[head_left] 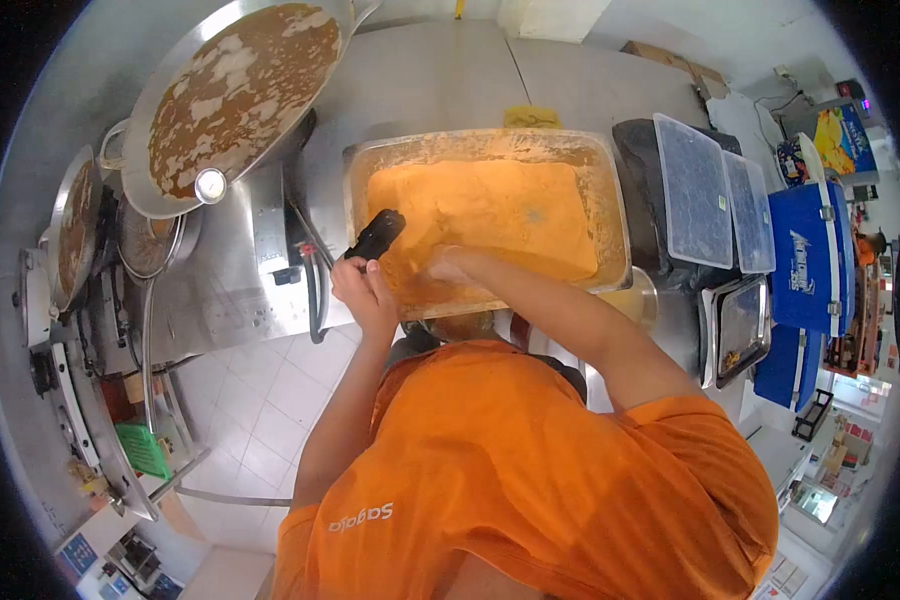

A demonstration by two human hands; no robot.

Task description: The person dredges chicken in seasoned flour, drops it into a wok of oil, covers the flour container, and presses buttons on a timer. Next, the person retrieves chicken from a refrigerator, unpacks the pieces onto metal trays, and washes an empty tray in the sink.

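A rectangular metal tray [618,225] in front of me holds a bed of orange powder [510,205], like seasoned flour. My left hand [365,290] is at the tray's near left corner. Its fingers are closed around a utensil with a thick black part [375,235] that reaches over the powder; its exact kind is unclear. Inside the tray, my right hand [452,265] is down in the powder near the front left. Powder hides its fingers, so whether it grips anything does not show.
At upper left stands a large pan of brown, foamy oil [245,95] with a round thermometer [210,186] at its rim. A strainer [150,240] and another pan [73,235] are further left. Clear plastic lids [692,190], a metal tray [740,330] and blue coolers [808,255] lie to the right.
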